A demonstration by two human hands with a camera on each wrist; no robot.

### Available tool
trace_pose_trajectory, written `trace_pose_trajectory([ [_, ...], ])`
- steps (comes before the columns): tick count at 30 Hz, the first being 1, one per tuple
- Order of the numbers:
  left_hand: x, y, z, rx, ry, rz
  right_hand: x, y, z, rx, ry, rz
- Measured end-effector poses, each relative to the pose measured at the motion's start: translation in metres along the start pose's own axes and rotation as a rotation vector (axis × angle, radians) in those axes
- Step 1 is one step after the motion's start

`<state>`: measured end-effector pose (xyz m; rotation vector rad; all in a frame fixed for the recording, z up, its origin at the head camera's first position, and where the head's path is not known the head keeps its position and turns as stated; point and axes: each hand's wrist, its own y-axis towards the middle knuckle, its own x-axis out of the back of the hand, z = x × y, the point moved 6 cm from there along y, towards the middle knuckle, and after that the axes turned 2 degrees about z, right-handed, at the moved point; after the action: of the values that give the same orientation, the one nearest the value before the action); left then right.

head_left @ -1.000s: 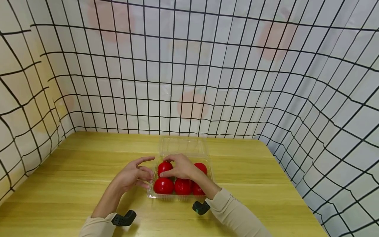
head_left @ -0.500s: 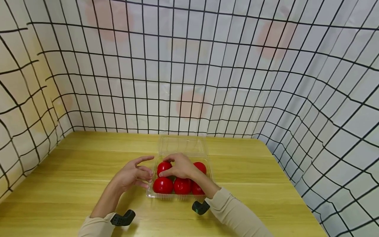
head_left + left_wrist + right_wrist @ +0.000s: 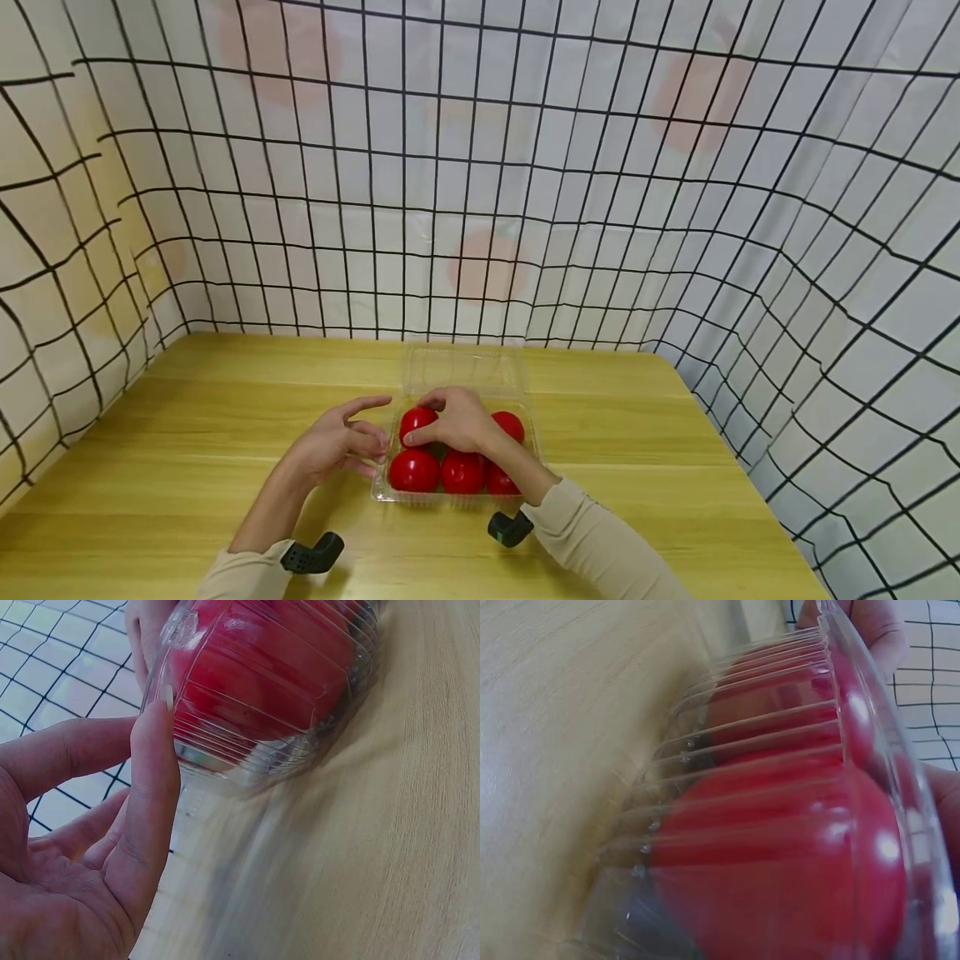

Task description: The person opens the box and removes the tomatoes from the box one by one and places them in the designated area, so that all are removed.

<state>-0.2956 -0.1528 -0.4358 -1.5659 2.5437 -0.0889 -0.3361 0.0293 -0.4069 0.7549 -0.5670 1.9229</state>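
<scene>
A clear plastic clamshell box holds several glossy red tomatoes, three along the near row. My right hand reaches over the box and grips the back-left tomato between thumb and fingers. It hides the middle of the back row. At the box's left side, my left hand pinches the rim with thumb and finger, its index finger stretched out above. The left wrist view shows the fingertips right at the rim. Ribbed plastic with tomatoes behind it fills the right wrist view.
The box's transparent lid lies folded back behind it. A wood-grain table carries the box. White walls with a black grid enclose the back and both sides. Black wrist cameras sit at the beige sleeves.
</scene>
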Motion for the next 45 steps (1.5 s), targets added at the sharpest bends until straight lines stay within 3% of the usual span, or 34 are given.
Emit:
trace_pose_trajectory([
  [9,0.0,0.001,0.001,-0.002,0.0,-0.005,0.009,0.002,0.002,-0.012,0.115,-0.068],
  [29,-0.001,0.001,0.0,0.001,-0.012,-0.002,0.038,-0.012,0.022,0.054,0.198,-0.209],
  [45,-0.001,0.0,0.0,0.009,-0.009,-0.002,0.048,-0.018,0.022,0.047,0.211,-0.168],
])
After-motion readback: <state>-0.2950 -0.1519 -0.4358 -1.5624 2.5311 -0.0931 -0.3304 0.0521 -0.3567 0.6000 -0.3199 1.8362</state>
